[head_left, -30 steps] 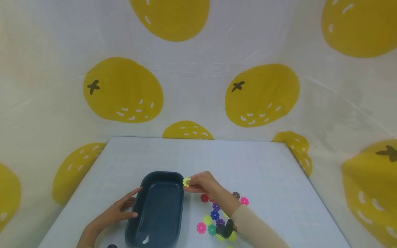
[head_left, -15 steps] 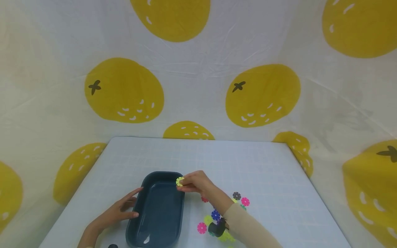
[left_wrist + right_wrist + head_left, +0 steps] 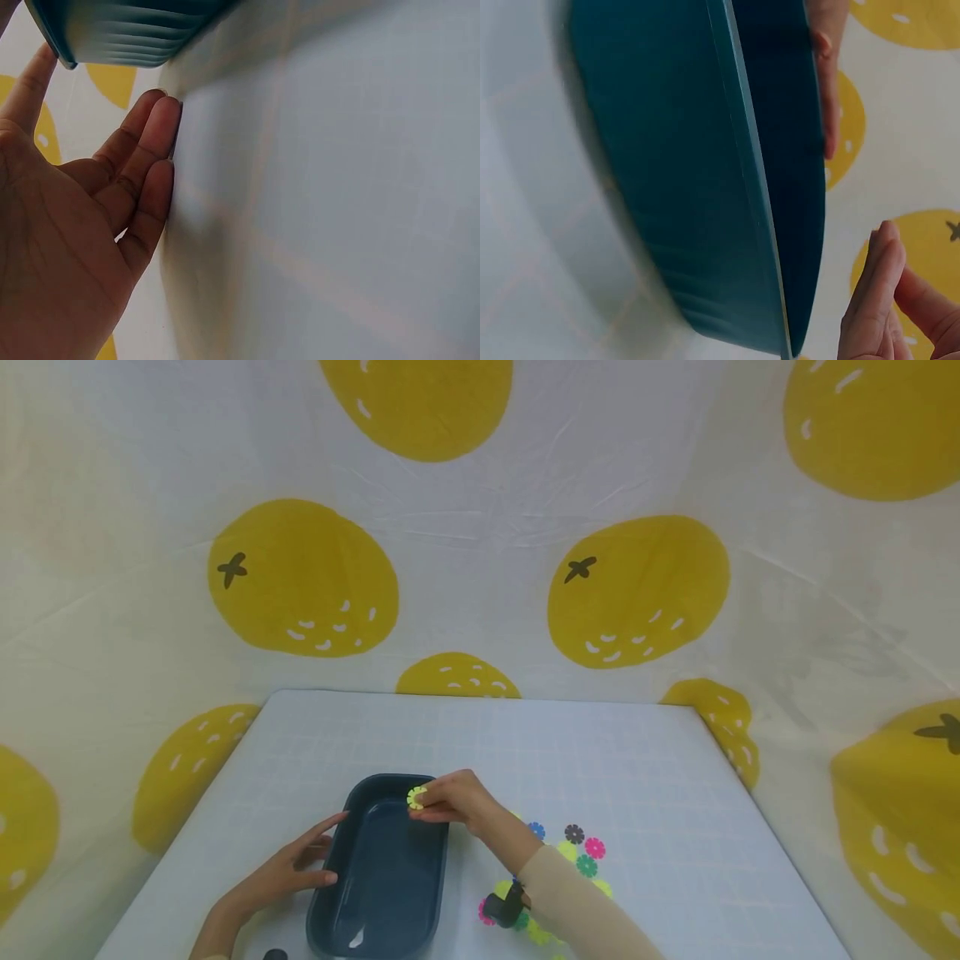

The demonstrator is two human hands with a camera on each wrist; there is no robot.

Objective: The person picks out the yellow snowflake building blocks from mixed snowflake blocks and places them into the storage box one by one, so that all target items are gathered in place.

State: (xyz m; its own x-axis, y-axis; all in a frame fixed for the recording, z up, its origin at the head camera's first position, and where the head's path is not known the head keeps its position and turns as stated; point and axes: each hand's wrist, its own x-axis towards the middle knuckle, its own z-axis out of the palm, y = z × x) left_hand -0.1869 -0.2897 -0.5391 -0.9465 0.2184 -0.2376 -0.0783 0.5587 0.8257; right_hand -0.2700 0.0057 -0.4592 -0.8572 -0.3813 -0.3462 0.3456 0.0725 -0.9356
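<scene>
My right hand (image 3: 452, 797) pinches a yellow notched plastic disc (image 3: 416, 797) between thumb and fingertips, above the far right part of a dark blue-green tray (image 3: 444, 868). In the right wrist view the fingers (image 3: 877, 285) show beyond the tray's rim, and the disc is hidden. My left hand (image 3: 288, 867) stays at the tray's left side, index fingertip and thumb at the rim. The left wrist view shows its other fingers (image 3: 154, 135) loosely bent beside the white tabletop, with the index finger reaching the tray's edge.
Right of the tray, several coloured notched discs lie on the tabletop, among them a pink disc (image 3: 595, 848), a green disc (image 3: 587, 866) and a dark disc (image 3: 574, 834). The right forearm covers some. A small dark round object (image 3: 275, 954) shows at the bottom edge.
My right hand has moved left with the yellow disc, from beside the tray's right rim to over the tray. More discs show behind the forearm. The left hand has held its place.
</scene>
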